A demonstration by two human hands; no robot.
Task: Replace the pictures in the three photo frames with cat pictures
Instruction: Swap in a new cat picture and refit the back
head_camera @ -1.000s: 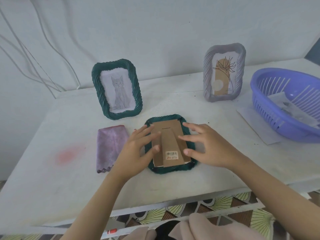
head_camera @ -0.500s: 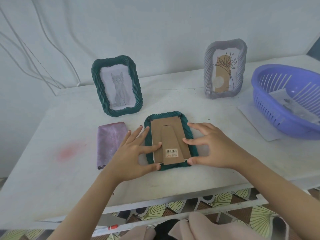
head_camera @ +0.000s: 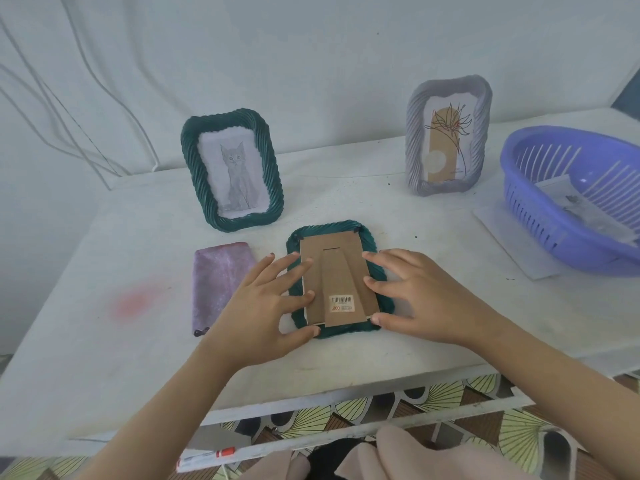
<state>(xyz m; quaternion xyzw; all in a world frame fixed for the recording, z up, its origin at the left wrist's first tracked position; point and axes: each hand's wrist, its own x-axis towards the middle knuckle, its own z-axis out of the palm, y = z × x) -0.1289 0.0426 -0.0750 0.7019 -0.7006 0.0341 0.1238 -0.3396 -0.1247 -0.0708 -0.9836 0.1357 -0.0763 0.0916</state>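
- A dark green photo frame with a twisted rim point(head_camera: 329, 227) lay face down in the centre of the picture. Its brown cardboard back point(head_camera: 334, 261) was up and its long axis pointed away from the person.
- The left hand point(head_camera: 263, 306) and the right hand point(head_camera: 426, 299) flanked it, equally near. Their spread, nearly straight fingers point(head_camera: 291, 268) rested on the back's side edges and gripped nothing.
- The white worktop point(head_camera: 104, 358) stood against a white wall. A standing green frame with a cat picture point(head_camera: 232, 168) was at upper left, and a grey frame point(head_camera: 450, 136) at upper right.

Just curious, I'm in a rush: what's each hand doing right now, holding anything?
Left hand: open, spread fingers pressing the cardboard back of the face-down green frame.
Right hand: open, fingertips on the same frame's right side.
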